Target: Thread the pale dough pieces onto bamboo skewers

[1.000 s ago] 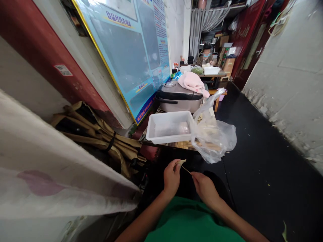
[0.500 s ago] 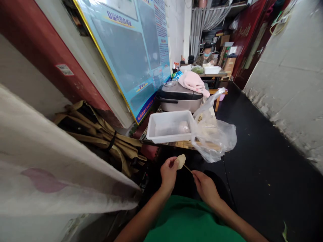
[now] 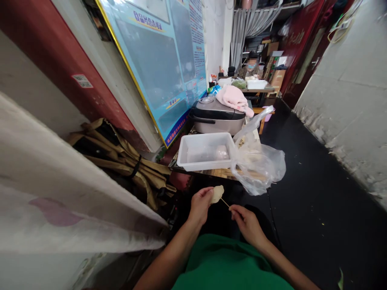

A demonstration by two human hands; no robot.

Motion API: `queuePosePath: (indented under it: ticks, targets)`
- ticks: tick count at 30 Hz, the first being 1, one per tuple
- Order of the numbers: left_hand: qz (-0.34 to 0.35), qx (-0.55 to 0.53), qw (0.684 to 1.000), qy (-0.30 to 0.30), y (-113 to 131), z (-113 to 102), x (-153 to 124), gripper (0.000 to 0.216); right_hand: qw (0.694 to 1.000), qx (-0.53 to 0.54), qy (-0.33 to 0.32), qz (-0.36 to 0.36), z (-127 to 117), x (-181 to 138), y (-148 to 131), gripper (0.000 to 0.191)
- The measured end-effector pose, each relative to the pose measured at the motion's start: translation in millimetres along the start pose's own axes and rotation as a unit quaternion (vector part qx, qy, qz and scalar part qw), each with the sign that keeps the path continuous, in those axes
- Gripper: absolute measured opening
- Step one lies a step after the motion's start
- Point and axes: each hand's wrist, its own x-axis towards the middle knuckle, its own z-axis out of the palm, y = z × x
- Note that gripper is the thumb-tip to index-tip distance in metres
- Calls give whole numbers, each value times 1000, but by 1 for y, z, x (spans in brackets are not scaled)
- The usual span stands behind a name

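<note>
Head view: two hands, left (image 3: 200, 204) pinching one slice (image 3: 217, 194), right (image 3: 247, 222) gripping one skewer (image 3: 224, 202); one tray (image 3: 205, 152), one bag (image 3: 260, 165) on tabletop (image 3: 222, 173).

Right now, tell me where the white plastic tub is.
In the head view the white plastic tub sits on the low table ahead of both hands, between the rice cooker behind it and the clear plastic bag to its right.
</note>
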Motion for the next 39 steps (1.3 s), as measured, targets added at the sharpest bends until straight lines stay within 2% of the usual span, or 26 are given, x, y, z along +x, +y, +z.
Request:
queuePosePath:
  ticks: [15,24,30,34,39]
  targets:
    - [-31,-29,999,-10,20,9,-9,55,997,63,46,-21,16,-2,8,32]
    - [-20,-53,998,-11,22,11,-13,55,996,65,53,-18,19,0,7,31]
    - [-14,-37,999,-6,17,13,-11,41,996,71,62,-7,20,4,2,32]
    - [-23,-80,996,-13,18,11,-9,31,995,75,66,-8,21,6,-2,33]
    - [-43,-169,984,-44,14,6,-8,30,992,86,86,-18,20,9,-7,32]
